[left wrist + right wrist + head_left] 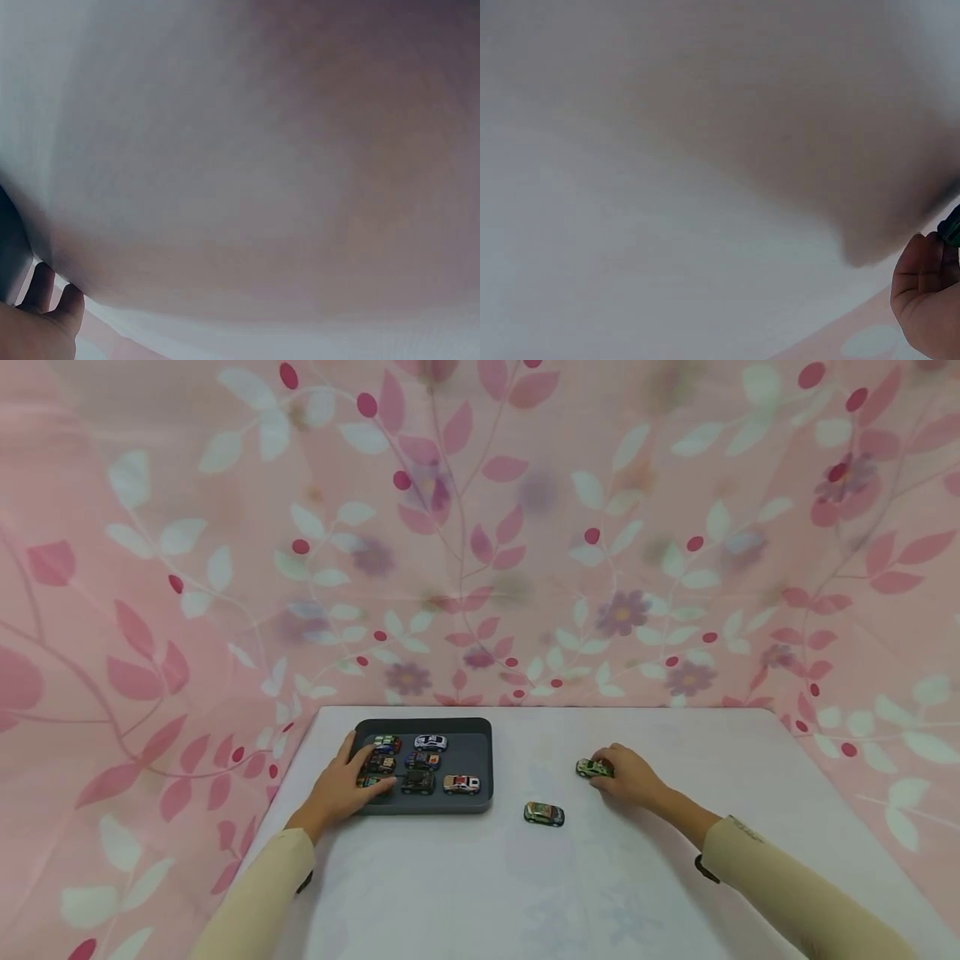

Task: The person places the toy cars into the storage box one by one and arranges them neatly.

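Note:
In the head view, my right hand [628, 777] pinches a green toy car [589, 767] on the right part of the white table. The right wrist view shows the curled fingers of that hand [928, 296] with a dark green bit of the car [950, 229] at the frame's edge. My left hand [341, 785] rests at the left side of a dark grey tray [480, 747], its thumb and index finger spread over the tray. Several toy cars stand inside, among them a white one [431, 742] and a black one [417, 782]; the left hand partly covers the leftmost cars.
Between the tray and my right hand, a green and orange toy car [543, 814] stands on the white table [465, 885]. A pink floral cloth [480, 527] hangs behind the table and at its sides.

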A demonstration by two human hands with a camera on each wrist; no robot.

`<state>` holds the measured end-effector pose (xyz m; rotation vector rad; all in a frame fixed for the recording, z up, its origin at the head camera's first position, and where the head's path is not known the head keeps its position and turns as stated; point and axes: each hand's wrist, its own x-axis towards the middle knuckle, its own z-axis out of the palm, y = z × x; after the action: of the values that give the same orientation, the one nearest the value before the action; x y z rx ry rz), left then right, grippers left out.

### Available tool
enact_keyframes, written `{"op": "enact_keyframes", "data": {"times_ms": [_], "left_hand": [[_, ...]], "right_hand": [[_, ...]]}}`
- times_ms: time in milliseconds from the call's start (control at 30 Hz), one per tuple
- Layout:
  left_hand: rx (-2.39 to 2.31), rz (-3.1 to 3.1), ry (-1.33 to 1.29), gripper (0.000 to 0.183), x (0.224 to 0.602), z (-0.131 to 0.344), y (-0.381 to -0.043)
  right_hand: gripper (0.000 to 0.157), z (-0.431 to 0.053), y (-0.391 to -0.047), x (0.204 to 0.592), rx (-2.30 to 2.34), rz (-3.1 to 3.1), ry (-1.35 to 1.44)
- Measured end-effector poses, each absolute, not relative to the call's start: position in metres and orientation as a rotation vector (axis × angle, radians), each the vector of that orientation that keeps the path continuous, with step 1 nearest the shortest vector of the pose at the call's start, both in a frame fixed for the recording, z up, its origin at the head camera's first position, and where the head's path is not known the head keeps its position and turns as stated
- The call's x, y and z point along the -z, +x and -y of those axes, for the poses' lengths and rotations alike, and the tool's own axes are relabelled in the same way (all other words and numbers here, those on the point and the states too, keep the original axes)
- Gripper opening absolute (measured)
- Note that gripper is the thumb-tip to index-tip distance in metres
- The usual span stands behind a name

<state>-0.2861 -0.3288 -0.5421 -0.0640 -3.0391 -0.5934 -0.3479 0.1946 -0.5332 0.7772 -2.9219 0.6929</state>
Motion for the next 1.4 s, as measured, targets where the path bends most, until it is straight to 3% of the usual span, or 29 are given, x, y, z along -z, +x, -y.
{"op": "enact_keyframes", "data": {"times_ms": [800, 1400], "left_hand": [[0.604, 3.01, -0.048, 0.088, 0.547, 0.328, -0.284], [0.597, 3.027, -0.028, 0.091, 0.542, 0.328, -0.286]], "right_hand": [[0.031, -0.084, -0.372, 0.517, -1.032, 2.806, 0.807], [0.031, -0.005, -0.365, 0.506, -1.037, 2.854, 0.909]]}}
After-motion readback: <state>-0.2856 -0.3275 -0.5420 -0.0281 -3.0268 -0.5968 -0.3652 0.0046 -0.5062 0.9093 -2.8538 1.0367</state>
